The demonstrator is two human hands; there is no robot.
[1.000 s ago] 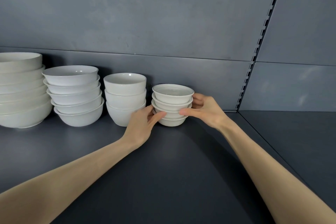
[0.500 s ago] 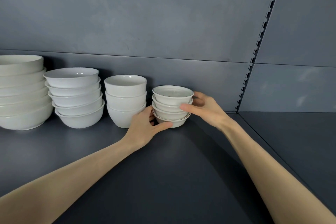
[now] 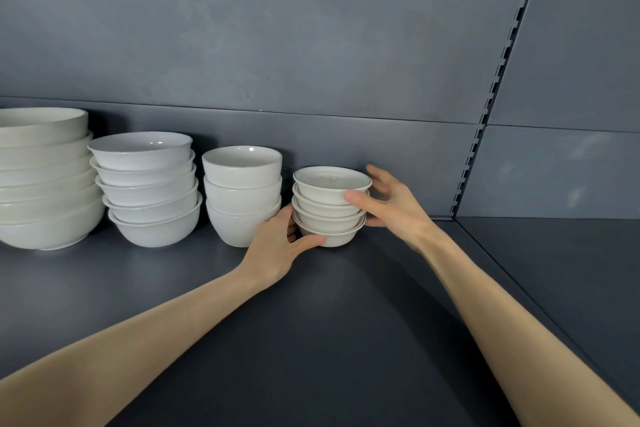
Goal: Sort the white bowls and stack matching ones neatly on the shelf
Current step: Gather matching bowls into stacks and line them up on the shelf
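A stack of several small white bowls (image 3: 330,208) stands on the dark shelf (image 3: 311,322), rightmost in a row of stacks. My left hand (image 3: 277,248) grips its bottom bowl, with the thumb across the front and the fingers behind. My right hand (image 3: 393,204) is at the stack's right side, its thumb tip against the top bowl and its fingers spread apart and off the bowls. To the left stand three deeper bowls (image 3: 242,196), then several medium bowls (image 3: 147,189), then several large bowls (image 3: 41,180) at the left edge.
The grey back wall (image 3: 311,45) rises close behind the stacks. A slotted upright rail (image 3: 491,97) and a seam in the shelf (image 3: 502,270) divide off the right-hand shelf section (image 3: 571,270).
The small stack now sits down on the shelf a little nearer the deep bowls. My right hand's fingers have spread away from it, and my left thumb has dropped to the bottom bowl.
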